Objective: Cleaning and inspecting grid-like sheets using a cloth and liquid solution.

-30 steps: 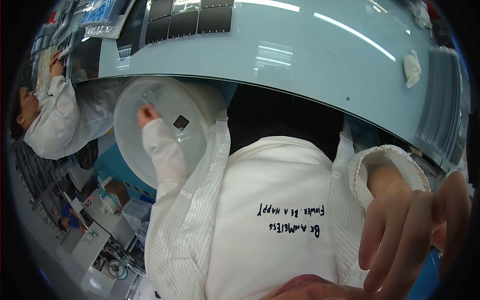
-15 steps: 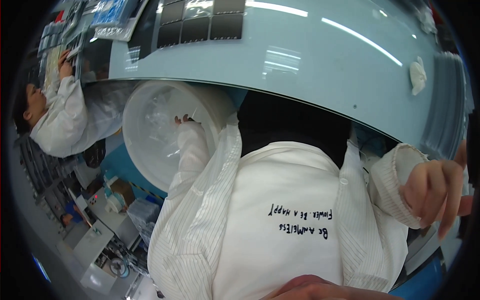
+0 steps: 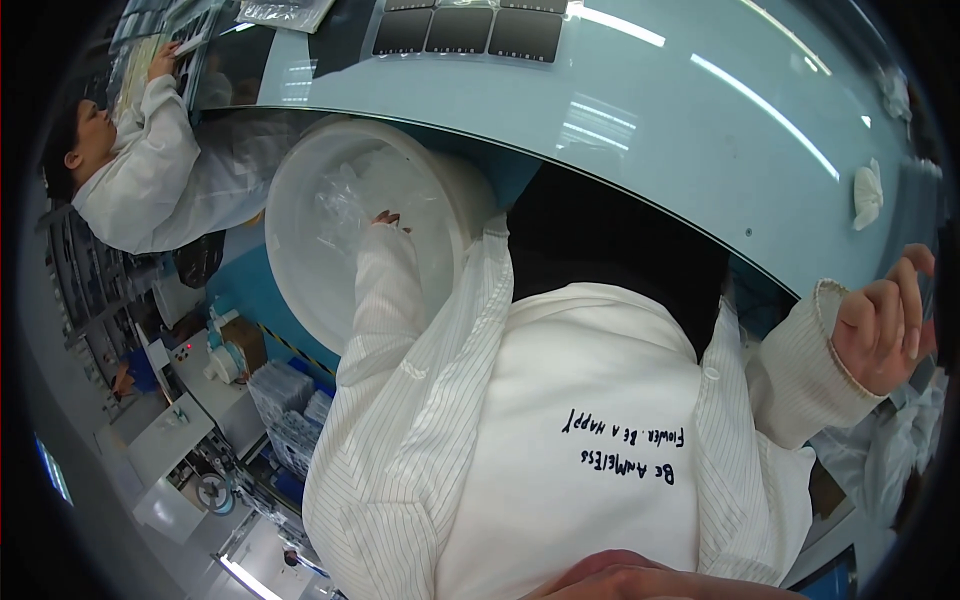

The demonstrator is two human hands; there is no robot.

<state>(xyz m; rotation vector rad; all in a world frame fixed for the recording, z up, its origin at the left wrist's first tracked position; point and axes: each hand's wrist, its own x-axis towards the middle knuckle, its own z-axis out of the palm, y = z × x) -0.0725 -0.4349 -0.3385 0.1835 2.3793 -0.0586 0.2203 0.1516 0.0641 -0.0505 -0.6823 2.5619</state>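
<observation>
My left hand (image 3: 386,219) reaches over a large round white bin (image 3: 290,270). Its small visible part shows fingers apart, with nothing seen in them. Crumpled clear plastic film (image 3: 342,200) lies inside the bin, beside that hand. Off to the right, my right hand (image 3: 882,325) is raised past the table edge with its fingers curled. Its fingertips meet a dark shape at the picture's rim, and whatever they may grip is hidden.
The glossy pale-blue table (image 3: 680,150) spans the top. On it lie dark rectangular panels in clear sheeting (image 3: 465,32) and a crumpled white piece (image 3: 868,195). A co-worker in a white coat (image 3: 150,190) is at the left. Stacked clear trays (image 3: 285,400) stand behind the bin.
The whole view has shifted, so the bin and table sit higher and further right. My right hand's fingers, stretched downward before, are now more curled and raised. My left hand stays over the bin.
</observation>
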